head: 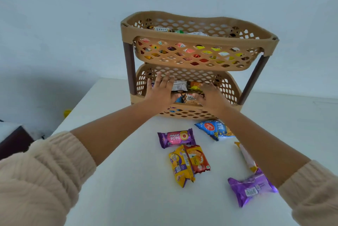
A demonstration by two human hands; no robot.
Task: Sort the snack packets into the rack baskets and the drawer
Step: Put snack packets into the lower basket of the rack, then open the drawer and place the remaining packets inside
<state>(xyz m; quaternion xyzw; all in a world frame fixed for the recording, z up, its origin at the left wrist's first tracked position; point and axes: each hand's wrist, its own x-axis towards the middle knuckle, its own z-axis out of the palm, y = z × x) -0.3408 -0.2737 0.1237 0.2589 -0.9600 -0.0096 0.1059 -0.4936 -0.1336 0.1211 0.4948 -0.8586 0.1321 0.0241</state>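
Note:
A tan two-tier rack stands at the back of the white table (128, 180). Its upper basket (199, 41) holds several snack packets. Both my hands reach into the lower basket (228, 90). My left hand (161, 91) lies flat with fingers spread on the packets there. My right hand (212, 97) rests on them too, fingers stretched forward. A peanut packet (189, 97) shows between my hands. Loose on the table lie a purple Jim Jam Pops packet (176, 137), a yellow packet (180, 166), a red packet (198, 159), a blue packet (214, 129) and a purple packet (250, 189).
A yellow-and-white packet (246, 158) lies partly under my right forearm. Past the table's left edge are a dark piece of furniture (14, 141) and a small yellow object (67, 112) on the floor. A pale wall rises behind the rack.

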